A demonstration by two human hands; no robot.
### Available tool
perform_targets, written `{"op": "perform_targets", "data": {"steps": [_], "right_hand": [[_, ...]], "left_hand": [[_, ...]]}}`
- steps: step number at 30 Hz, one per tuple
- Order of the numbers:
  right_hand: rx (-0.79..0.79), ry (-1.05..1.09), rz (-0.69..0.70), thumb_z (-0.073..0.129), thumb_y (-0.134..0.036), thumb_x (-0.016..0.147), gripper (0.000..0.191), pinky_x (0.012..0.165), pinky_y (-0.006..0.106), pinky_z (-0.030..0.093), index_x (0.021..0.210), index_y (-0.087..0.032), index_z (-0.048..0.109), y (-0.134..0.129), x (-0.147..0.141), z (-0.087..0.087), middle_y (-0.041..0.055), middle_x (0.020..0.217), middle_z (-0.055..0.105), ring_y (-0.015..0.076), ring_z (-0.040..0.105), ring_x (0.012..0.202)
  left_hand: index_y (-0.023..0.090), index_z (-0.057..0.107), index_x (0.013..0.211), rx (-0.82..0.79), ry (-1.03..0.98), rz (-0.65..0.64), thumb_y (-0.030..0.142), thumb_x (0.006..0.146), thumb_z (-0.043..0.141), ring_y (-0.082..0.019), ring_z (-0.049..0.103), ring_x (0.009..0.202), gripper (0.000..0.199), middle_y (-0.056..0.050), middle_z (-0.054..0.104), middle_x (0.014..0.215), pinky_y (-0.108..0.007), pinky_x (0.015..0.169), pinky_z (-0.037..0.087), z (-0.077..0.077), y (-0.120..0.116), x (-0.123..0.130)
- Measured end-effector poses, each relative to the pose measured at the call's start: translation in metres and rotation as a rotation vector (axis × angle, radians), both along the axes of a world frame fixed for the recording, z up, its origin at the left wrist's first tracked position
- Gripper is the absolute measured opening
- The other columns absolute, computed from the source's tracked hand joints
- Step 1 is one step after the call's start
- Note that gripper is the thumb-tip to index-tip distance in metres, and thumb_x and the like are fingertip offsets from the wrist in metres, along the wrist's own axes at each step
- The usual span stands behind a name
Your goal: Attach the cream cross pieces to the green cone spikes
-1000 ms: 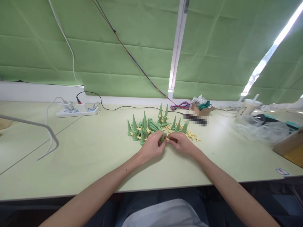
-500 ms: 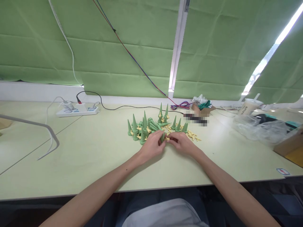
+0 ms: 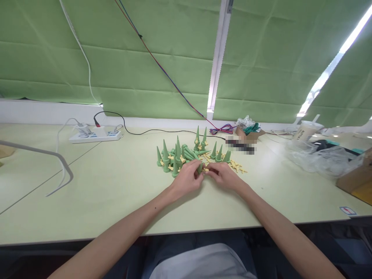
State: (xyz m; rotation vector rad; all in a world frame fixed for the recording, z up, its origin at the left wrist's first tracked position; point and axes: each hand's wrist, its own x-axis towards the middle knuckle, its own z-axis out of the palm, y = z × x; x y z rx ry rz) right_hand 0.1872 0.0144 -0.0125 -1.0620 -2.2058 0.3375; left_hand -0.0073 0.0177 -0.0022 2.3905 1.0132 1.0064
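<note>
My left hand (image 3: pixel 188 176) is closed on a green cone (image 3: pixel 200 167), whose base the fingers hide. Fingers of my right hand (image 3: pixel 223 174) pinch a small yellow piece (image 3: pixel 205 169) against that cone. Just beyond my left hand stand several upright green cones (image 3: pixel 166 157) with yellow pieces on them, beside a heap of lying cones (image 3: pixel 188 153). Two tall cones with yellow pieces (image 3: pixel 197 140) rise behind the heap. Past my right hand are upright cones (image 3: pixel 219 154) without visible yellow pieces, and loose yellow pieces (image 3: pixel 237 166) lie to their right.
A white power strip (image 3: pixel 95 135) lies at the back left, with a grey cable (image 3: pixel 65 168) nearer. Coiled wires (image 3: pixel 223 129) and a small cardboard box (image 3: pixel 249 135) are at the back. A cup (image 3: pixel 305 131), plastic bags (image 3: pixel 322 159) and a larger box (image 3: pixel 356 174) stand at right.
</note>
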Motion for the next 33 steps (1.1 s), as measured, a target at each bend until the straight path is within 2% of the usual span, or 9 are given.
{"op": "perform_targets", "data": {"steps": [8,13,18,27,33], "right_hand": [[0.002,0.017,-0.02,0.052,-0.026,0.093,0.018,0.057,0.024,0.034,0.078,-0.019,0.059,0.0006,0.0002,-0.0005,-0.0016,0.062,0.056,0.0114,0.046,0.055],[-0.011,0.008,-0.023,0.051,-0.025,0.093,0.018,0.057,0.024,0.035,0.077,-0.019,0.058,-0.0009,-0.0001,0.0006,-0.0008,0.063,0.057,0.0122,0.047,0.056],[-0.038,0.015,-0.03,0.055,-0.026,0.09,0.017,0.056,0.024,0.036,0.075,-0.019,0.056,-0.002,-0.001,0.0019,-0.0012,0.061,0.059,0.012,0.049,0.054],[-0.02,-0.005,-0.032,0.053,-0.028,0.091,0.024,0.054,0.024,0.033,0.069,-0.019,0.052,-0.0028,-0.0016,0.002,-0.0022,0.057,0.054,0.0109,0.045,0.052],[-0.036,-0.009,-0.052,0.053,-0.026,0.091,0.021,0.055,0.024,0.033,0.071,-0.019,0.054,-0.003,-0.0014,0.0025,-0.0025,0.058,0.055,0.0106,0.046,0.053]], "left_hand": [[0.018,0.06,0.089,-0.053,-0.057,-0.012,0.021,0.084,0.052,-0.01,0.053,0.061,0.01,-0.003,0.061,0.087,-0.025,0.054,0.045,0.0018,-0.0029,0.0007],[0.018,0.061,0.086,-0.032,-0.036,0.012,0.031,0.091,0.048,-0.014,0.054,0.067,0.019,-0.004,0.06,0.083,-0.027,0.058,0.045,0.0044,-0.0042,0.0017],[0.018,0.061,0.083,0.001,-0.035,0.02,0.031,0.095,0.045,-0.015,0.056,0.073,0.024,-0.003,0.062,0.08,-0.028,0.063,0.045,0.0064,-0.0039,0.0017],[0.018,0.062,0.091,-0.005,-0.03,0.011,0.029,0.093,0.046,-0.015,0.057,0.072,0.02,-0.003,0.063,0.083,-0.027,0.062,0.046,0.004,-0.0028,0.0012],[0.018,0.063,0.095,-0.017,-0.042,-0.04,0.022,0.088,0.051,-0.011,0.055,0.066,0.015,-0.004,0.063,0.092,-0.025,0.057,0.046,0.0021,-0.0022,0.0011]]}}
